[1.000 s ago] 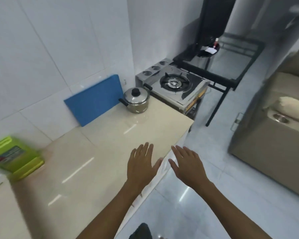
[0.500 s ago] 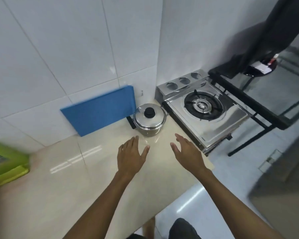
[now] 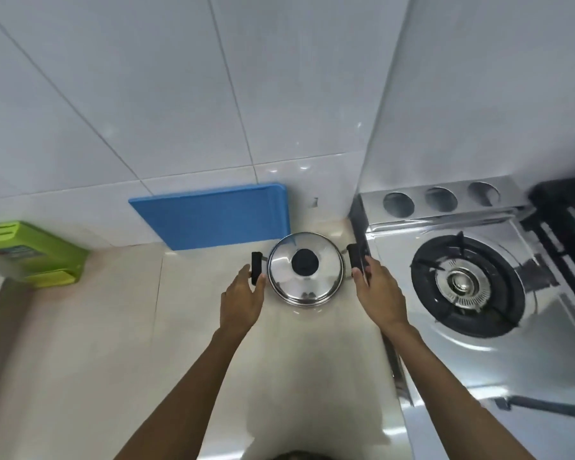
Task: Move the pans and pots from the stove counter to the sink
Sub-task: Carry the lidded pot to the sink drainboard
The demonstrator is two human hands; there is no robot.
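Observation:
A steel pot [image 3: 306, 287] with a shiny lid and black knob sits on the beige counter [image 3: 113, 343], close to the wall corner. It has a black side handle at each side. My left hand [image 3: 243, 300] has thumb and fingers around the lower end of the left handle [image 3: 256, 262]. My right hand [image 3: 377, 293] pinches the lower end of the right handle [image 3: 354, 255] the same way. The pot rests on the counter. No sink is in view.
A blue cutting board [image 3: 213, 219] leans on the tiled wall right behind the pot. A green knife block [image 3: 30, 254] stands at the far left. A steel gas stove [image 3: 468, 283] with a black burner sits directly to the right, slightly lower than the counter.
I have stepped closer, so the pot is now centred below me. Both hands moved forward from open above the counter to the pot's two side handles.

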